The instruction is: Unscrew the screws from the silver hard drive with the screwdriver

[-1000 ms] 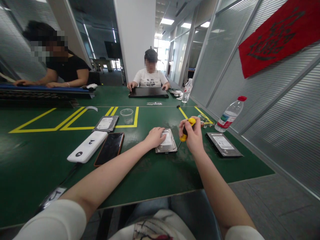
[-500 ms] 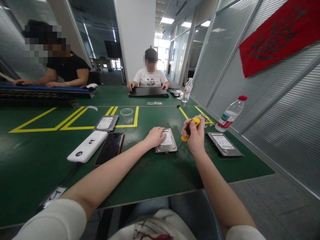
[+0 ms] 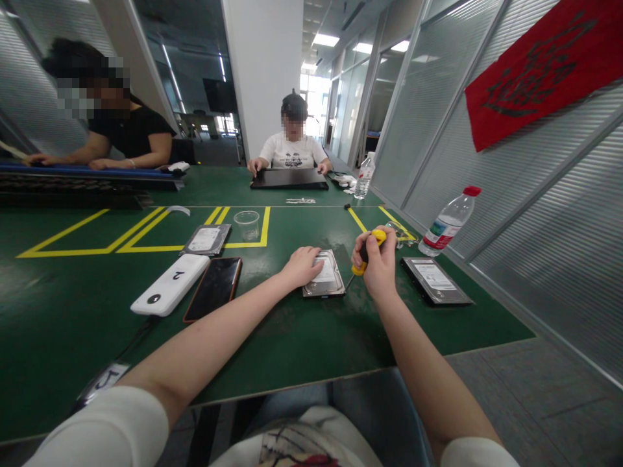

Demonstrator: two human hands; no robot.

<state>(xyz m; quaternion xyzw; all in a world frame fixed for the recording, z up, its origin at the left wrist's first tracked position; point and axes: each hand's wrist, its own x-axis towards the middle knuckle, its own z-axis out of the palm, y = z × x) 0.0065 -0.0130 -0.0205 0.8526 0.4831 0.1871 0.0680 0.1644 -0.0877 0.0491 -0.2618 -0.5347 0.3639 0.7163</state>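
Note:
A silver hard drive with a white label lies on the green table in front of me. My left hand is closed over its left side and holds it down, with the thumb across the label. In my right hand is a yellow and black screwdriver, gripped round the handle and tilted. Its thin shaft slants down to the near right corner of the drive. Whether the tip sits in a screw is too small to tell.
A second hard drive lies at right by a water bottle. On the left are another hard drive, a white power bank, a phone and a clear plastic cup. Two people sit across the table.
My right hand and the screwdriver have shifted very slightly left, with the handle turned a little. My left hand and the hard drive have stayed in place.

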